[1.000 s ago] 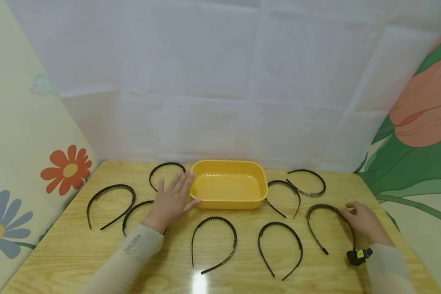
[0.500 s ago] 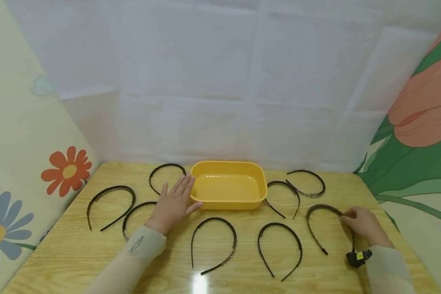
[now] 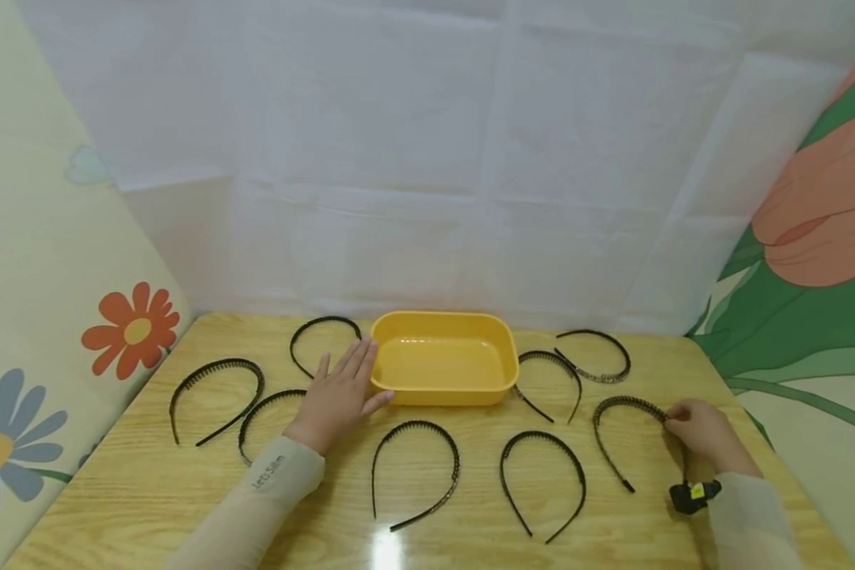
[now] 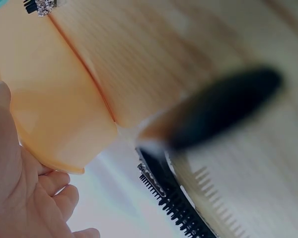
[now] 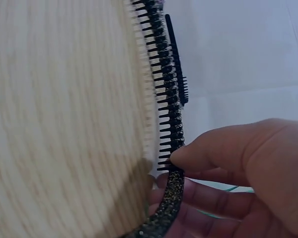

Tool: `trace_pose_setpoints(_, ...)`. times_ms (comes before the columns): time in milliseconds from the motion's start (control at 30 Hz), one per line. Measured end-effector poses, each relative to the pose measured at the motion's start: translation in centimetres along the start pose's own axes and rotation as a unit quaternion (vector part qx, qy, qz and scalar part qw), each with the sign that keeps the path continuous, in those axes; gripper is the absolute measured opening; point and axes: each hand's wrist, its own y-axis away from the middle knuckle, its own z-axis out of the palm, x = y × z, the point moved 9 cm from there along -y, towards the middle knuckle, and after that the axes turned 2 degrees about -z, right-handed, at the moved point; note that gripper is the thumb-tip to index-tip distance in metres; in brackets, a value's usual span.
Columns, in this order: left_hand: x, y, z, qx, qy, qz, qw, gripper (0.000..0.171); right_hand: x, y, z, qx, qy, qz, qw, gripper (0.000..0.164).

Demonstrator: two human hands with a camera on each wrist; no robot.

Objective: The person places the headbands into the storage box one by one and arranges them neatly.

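Note:
A yellow plastic basin (image 3: 442, 395) stands at the back middle of the table. My left hand (image 3: 333, 400) rests against its left side, fingers extended along the rim and thumb at the front corner. In the left wrist view, the thumb and fingertips touch the wall of the basin (image 4: 54, 104). At the right, my right hand (image 3: 705, 431) pinches the side of a black toothed headband (image 3: 627, 400) with glittery trim. The right wrist view shows thumb and fingers on either side of the headband (image 5: 175, 124), whose teeth point inward. The hand hides part of its right arm.
Several black headbands lie spread around the wooden table (image 3: 470, 475): a front-centre headband (image 3: 416, 423), a headband at far left (image 3: 217, 364), and a headband at back right (image 3: 606, 377). One headband (image 3: 267, 398) is partly under my left forearm. A white sheet (image 3: 399, 158) hangs behind.
My right fingers have closed onto the right headband, which stays about where it was. The left hand has shifted slightly right, its fingers drawn together along the basin.

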Motion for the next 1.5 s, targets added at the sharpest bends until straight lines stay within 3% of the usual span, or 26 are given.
trace_pose_setpoints(233,0.0,0.0,0.0,-0.005,-0.001,-0.003,1.0000,0.086,0.7,0.0,-0.3,-0.012,-0.053,0.017,0.998,0.028)
trace_pose_setpoints(667,0.0,0.0,0.0,-0.006,0.010,-0.004,0.9999,0.086,0.9,0.7,-0.5,-0.036,-0.164,0.042,0.985,0.036)
trace_pose_setpoints(1500,-0.1,-0.1,0.2,-0.008,0.010,-0.006,0.9999,0.087,-0.2,1.4,-3.2,0.035,-0.153,0.043,0.987,0.039)
